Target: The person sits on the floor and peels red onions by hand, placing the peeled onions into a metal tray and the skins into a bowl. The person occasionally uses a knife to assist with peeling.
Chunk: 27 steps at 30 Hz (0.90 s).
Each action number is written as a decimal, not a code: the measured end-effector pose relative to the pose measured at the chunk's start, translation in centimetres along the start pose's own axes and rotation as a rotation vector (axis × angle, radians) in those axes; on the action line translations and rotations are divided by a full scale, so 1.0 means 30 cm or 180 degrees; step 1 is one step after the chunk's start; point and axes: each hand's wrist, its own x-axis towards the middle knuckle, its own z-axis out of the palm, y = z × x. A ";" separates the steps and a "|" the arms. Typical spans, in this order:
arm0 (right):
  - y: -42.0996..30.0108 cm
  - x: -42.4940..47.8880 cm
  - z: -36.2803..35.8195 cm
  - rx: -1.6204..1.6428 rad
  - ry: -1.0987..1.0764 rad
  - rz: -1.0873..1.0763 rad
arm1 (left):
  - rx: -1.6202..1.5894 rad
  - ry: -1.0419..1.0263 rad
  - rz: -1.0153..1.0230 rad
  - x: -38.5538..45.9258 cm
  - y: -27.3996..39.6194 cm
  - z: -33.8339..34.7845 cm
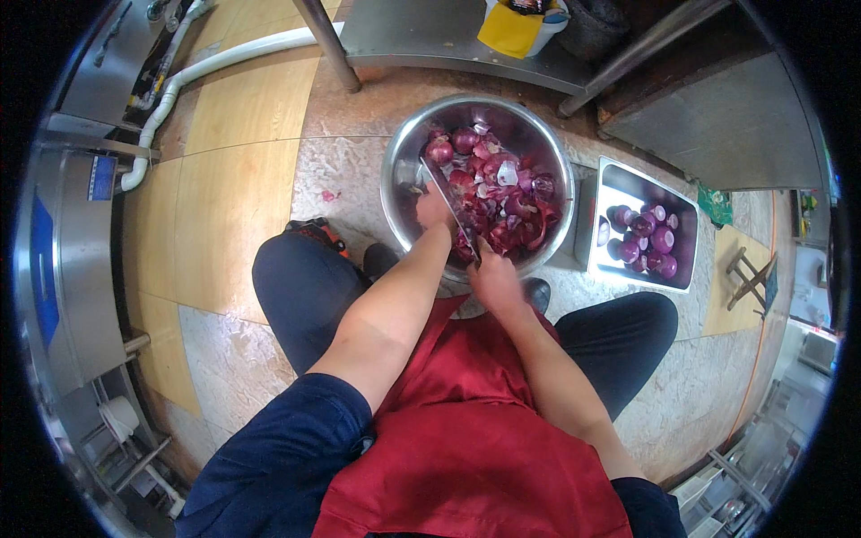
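Observation:
A wide stainless steel bowl (397, 222) stands on the floor between my feet. Whole red onions (465, 140) lie towards its far side, among a heap of loose onion skins (511, 208). My right hand (496, 279) grips a knife (452, 196) by its handle at the near rim, the long blade slanting up and left across the bowl. Beneath the blade, my left hand (432, 205) reaches down inside the bowl's left part. Its fingers are partly hidden, so whether it holds anything cannot be made out.
Right of the bowl is a rectangular steel pan (693, 235) holding several peeled red onions (662, 239). A steel table's lower shelf (417, 44) borders the far side, bearing a white tub with a yellow cloth (511, 30). A folding stool (752, 279) stands at the right, white drainpipe (158, 114) at the left.

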 end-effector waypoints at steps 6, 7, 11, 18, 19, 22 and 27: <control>-0.039 0.019 -0.009 0.0056 -0.0059 0.0137 | -0.0031 0.0072 0.0214 -0.063 0.008 -0.011; -0.040 0.028 0.000 0.0137 -0.0017 0.0100 | -0.0108 0.0135 0.0200 -0.063 -0.001 -0.002; -0.051 0.083 -0.002 0.0322 -0.0085 0.0127 | -0.0092 0.0241 0.0135 -0.097 0.035 -0.015; -0.056 0.209 0.002 0.0331 0.0108 0.0240 | -0.0055 0.0222 0.0668 -0.111 0.058 -0.033; -0.052 0.220 -0.003 0.0394 0.0066 0.0272 | -0.0054 0.0210 0.0696 -0.112 0.056 -0.036; -0.044 0.237 -0.012 0.0552 0.0044 0.0353 | -0.0066 0.0179 0.0787 -0.117 0.057 -0.039; 0.035 0.322 0.013 0.0265 0.0158 0.0271 | 0.0006 -0.0101 0.0883 -0.119 0.061 -0.013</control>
